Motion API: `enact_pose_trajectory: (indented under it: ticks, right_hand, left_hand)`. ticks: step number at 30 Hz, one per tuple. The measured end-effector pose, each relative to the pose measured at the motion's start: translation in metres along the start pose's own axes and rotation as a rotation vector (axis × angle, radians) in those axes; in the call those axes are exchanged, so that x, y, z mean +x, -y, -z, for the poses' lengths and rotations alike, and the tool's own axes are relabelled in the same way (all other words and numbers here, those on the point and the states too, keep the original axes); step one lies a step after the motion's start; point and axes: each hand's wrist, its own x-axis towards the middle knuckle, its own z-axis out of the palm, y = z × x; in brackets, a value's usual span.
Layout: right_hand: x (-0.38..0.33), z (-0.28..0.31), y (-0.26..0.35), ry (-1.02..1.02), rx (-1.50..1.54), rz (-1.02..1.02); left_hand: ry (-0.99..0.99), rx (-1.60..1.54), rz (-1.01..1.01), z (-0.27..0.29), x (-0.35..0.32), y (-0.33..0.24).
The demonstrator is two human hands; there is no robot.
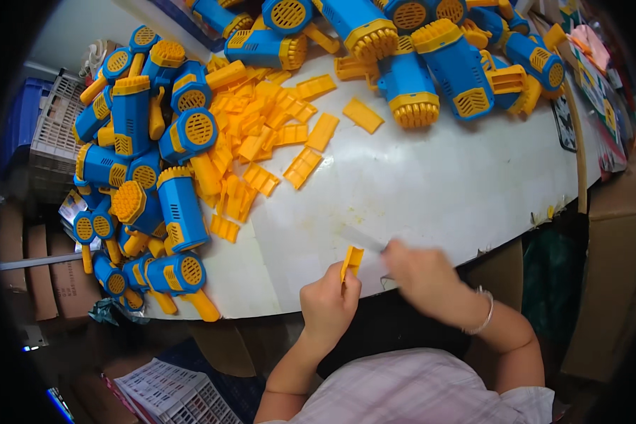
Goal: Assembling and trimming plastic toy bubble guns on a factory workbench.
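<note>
At the white table (431, 184), left hand (328, 300) pinching yellow piece (354, 261), right hand (424, 277) gripping blurred blade (362, 238)

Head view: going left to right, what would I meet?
White crate, left-side pile of blue-and-yellow devices, dense heap of yellow pieces, left hand, the yellow part it holds, right hand, silvery bracelet, dark rectangular object.

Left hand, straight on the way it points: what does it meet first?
Probably the blurred grey blade held in the right hand; in the picture it crosses just beyond the yellow piece in the left hand. Depth is unclear: the blade may sit higher or lower.
</note>
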Motion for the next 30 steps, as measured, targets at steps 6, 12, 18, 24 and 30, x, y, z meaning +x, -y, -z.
enact_pose_trajectory:
  ticks: [6, 12, 18, 24, 30]
  right_hand:
    - [0.000, -0.004, -0.003, 0.019, -0.027, -0.015]
    - [0.004, 0.003, -0.012, 0.014, -0.033, -0.118]
    - [-0.001, 0.002, -0.016, -0.012, -0.075, -0.132]
    - [-0.002, 0.003, -0.015, -0.041, -0.050, -0.125]
    - [-0.006, 0.015, -0.011, -0.006, -0.002, -0.059]
  left_hand:
    - [0.040, -0.066, 0.097, 0.004, -0.002, -0.004]
    - [0.032, -0.119, 0.106, 0.004, 0.000, -0.014]
    - [0.070, -0.135, 0.086, 0.006, -0.001, -0.017]
    - [0.074, -0.133, 0.045, 0.004, -0.001, -0.023]
    - [0.009, 0.039, -0.078, 0.000, 0.003, -0.021]
